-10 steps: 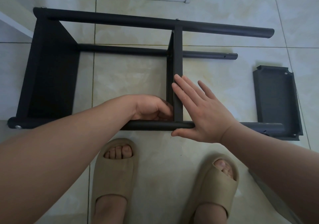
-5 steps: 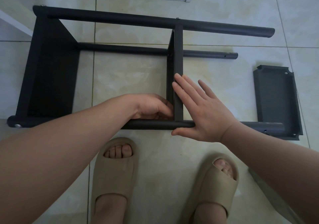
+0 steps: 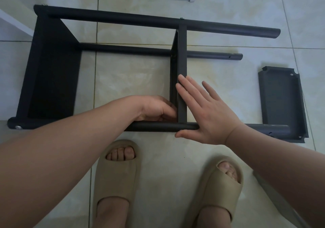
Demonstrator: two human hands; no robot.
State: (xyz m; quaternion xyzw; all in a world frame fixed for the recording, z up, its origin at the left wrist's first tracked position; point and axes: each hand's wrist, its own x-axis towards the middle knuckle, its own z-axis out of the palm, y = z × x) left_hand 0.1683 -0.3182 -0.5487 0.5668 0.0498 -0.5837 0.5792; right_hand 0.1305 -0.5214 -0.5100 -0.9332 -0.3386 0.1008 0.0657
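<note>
A black metal rack frame [image 3: 109, 19] lies on its side on the tiled floor. An upright middle panel [image 3: 182, 52] crosses between its long tubes. My left hand [image 3: 154, 108] sits at the left of that panel, where it meets the near tube [image 3: 158, 126]. Its fingers are curled in and the fingertips are hidden behind the panel. My right hand [image 3: 207, 115] lies flat with straight fingers. It presses on the panel's right face, and its thumb lies below the near tube.
A loose dark grey panel [image 3: 281, 101] lies on the floor at the right, by the near tube's end. My feet in beige slippers [image 3: 116, 171] [image 3: 219, 183] stand just in front of the frame. A white edge [image 3: 15, 22] shows at the upper left.
</note>
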